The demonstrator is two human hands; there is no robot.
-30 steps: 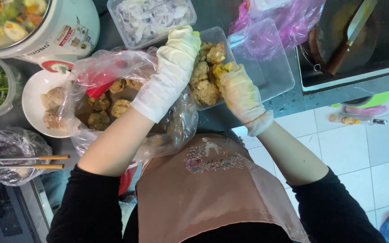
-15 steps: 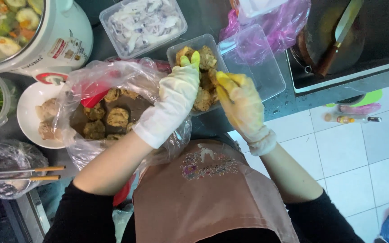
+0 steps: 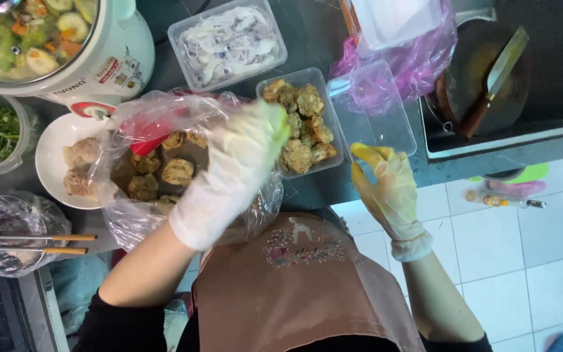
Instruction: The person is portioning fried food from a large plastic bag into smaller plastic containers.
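Left hand (image 3: 232, 173) in a thin clear glove, blurred by motion; fingers look loosely curled over the mouth of the plastic bag (image 3: 131, 208); cannot tell whether it grips anything, fingertips smear into the bag film. Under and to the outer side of that hand: fried pieces (image 3: 177, 173) lying in the bag, partly hidden by crinkled plastic and by the hand itself; something red (image 3: 148, 140) in the bag beyond them, shape unclear. Bag sits on a white plate (image 3: 50, 146), mostly covered; more browned pieces show at the plate's outer edge.

Right hand (image 3: 386, 186) gloved too, glove stained yellow at the fingertips; fingers spread and slightly bent, holding nothing, hanging off the counter edge over the tiled floor (image 3: 522, 248).

Between the two hands, just beyond them: clear tub (image 3: 333, 140) filled with fried pieces; touching neither hand. Beyond the right hand: an empty clear lid or tray (image 3: 379, 107), hard to read against a pink bag (image 3: 418, 62).

Further beyond the left hand: tub of white sliced food (image 3: 229, 42); a white cooker (image 3: 109, 62) of vegetable soup, cut off by the frame. Outward of the left forearm: chopsticks (image 3: 30, 242) across a film-covered bowl (image 3: 8, 231).
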